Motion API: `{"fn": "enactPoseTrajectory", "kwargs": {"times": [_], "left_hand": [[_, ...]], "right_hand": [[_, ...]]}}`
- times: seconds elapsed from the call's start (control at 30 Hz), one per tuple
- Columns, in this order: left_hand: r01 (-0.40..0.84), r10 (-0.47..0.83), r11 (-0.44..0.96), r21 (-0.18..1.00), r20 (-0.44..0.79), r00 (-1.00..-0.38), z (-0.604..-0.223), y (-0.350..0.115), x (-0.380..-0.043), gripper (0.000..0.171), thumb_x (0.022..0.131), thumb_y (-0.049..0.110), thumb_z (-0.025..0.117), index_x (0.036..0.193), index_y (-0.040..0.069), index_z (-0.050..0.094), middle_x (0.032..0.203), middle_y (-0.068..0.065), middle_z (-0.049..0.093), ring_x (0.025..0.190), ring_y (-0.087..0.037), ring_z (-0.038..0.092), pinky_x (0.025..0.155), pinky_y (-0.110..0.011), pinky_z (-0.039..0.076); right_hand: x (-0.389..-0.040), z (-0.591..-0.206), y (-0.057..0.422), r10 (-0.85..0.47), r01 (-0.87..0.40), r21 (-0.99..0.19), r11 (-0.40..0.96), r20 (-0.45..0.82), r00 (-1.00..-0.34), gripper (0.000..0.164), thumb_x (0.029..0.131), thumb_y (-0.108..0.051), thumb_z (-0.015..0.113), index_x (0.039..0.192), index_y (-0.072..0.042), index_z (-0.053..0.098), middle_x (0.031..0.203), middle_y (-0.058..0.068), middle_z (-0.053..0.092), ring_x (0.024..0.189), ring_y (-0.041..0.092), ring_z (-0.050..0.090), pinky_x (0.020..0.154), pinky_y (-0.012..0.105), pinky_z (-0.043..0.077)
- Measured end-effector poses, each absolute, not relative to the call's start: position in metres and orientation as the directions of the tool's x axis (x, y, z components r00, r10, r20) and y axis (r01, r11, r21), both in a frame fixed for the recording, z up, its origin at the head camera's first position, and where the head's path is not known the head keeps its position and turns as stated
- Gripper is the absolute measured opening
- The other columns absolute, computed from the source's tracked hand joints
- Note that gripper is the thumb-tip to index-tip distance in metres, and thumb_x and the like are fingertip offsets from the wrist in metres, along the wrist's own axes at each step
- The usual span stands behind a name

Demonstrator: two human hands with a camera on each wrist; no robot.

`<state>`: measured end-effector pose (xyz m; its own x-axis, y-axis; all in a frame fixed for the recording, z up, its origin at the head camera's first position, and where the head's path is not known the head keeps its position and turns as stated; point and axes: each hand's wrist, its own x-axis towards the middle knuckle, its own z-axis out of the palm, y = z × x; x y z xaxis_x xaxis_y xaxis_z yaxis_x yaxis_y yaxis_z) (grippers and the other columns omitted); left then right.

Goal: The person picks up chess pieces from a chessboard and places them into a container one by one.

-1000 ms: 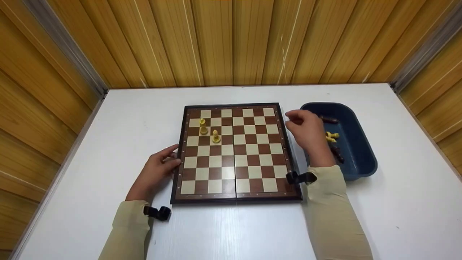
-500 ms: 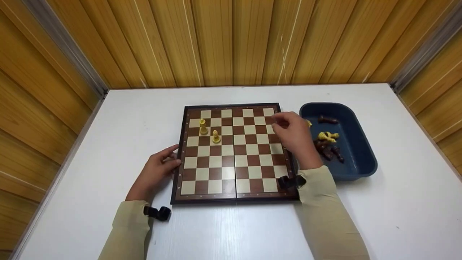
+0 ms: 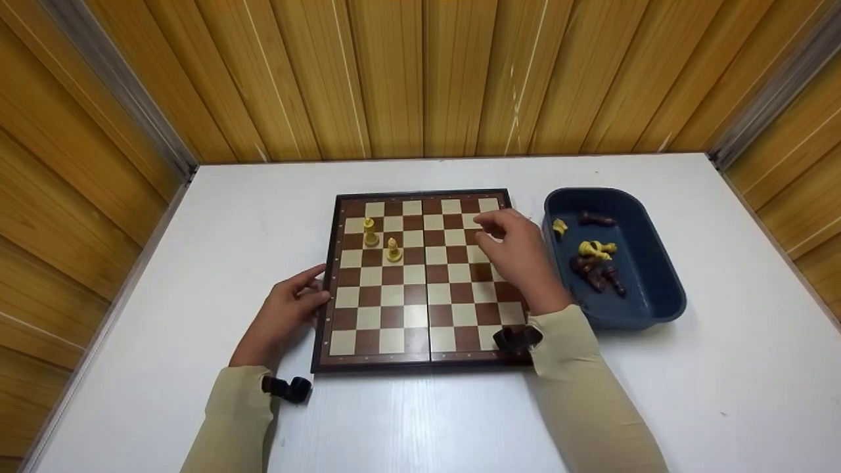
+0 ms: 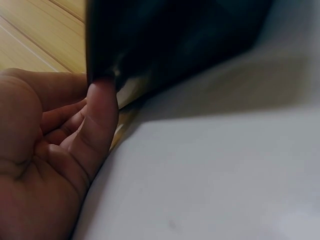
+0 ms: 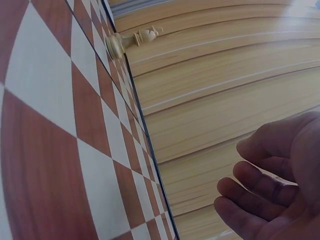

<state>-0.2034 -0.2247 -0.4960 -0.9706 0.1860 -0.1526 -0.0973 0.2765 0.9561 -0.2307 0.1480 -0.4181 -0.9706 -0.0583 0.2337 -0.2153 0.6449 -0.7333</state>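
The chessboard (image 3: 420,279) lies flat on the white table. A tall pale yellow chess piece (image 3: 370,233) and a shorter yellow bishop (image 3: 393,250) stand upright on its left half. At the board's left edge is my left hand (image 3: 292,303); in the left wrist view its thumb (image 4: 102,107) touches the dark side of the board. My right hand (image 3: 516,253) hovers over the right half, fingers loosely bent. Nothing shows between its fingers in the right wrist view, where one pale piece (image 5: 131,42) stands beyond the board's squares.
Right of the board stands a dark blue tub (image 3: 657,263) with several dark and yellow chess pieces lying in it. Wood-patterned panels (image 3: 453,79) close off the back and sides of the table (image 3: 263,217). Each wrist carries a small black camera.
My right hand has moved left from beside the tub's near wall to over the board's right half, uncovering pieces in the tub. The left hand and the standing pieces have stayed put.
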Motion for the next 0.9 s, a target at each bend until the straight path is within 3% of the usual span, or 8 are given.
{"fn": "enactPoseTrajectory", "kwargs": {"times": [0.37,0.9], "left_hand": [[-0.116,0.169,0.237,0.965,-0.159,-0.973,-0.496,-0.223,-0.202,0.056,0.093,0.008,0.062,0.146,0.012,0.044,0.113,-0.014,0.052,0.072,-0.01,0.058,0.06,-0.024,0.051],[-0.123,0.156,0.219,0.968,-0.159,-0.975,-0.498,-0.222,-0.202,0.056,0.093,0.009,0.063,0.146,0.013,0.044,0.112,-0.014,0.052,0.072,-0.011,0.057,0.061,-0.024,0.051]], "right_hand": [[-0.23,-0.421,0.131,-0.11,-0.276,-0.718,0.639,0.271,-0.956,0.025,0.09,-0.011,0.062,0.114,-0.006,0.069,0.105,0.01,0.064,0.097,0.024,0.061,0.088,0.041,0.051],[-0.234,-0.425,0.098,-0.16,-0.279,-0.723,0.632,0.231,-0.96,0.027,0.09,-0.018,0.067,0.117,-0.012,0.068,0.117,0.005,0.064,0.106,0.021,0.061,0.092,0.036,0.053]]}}
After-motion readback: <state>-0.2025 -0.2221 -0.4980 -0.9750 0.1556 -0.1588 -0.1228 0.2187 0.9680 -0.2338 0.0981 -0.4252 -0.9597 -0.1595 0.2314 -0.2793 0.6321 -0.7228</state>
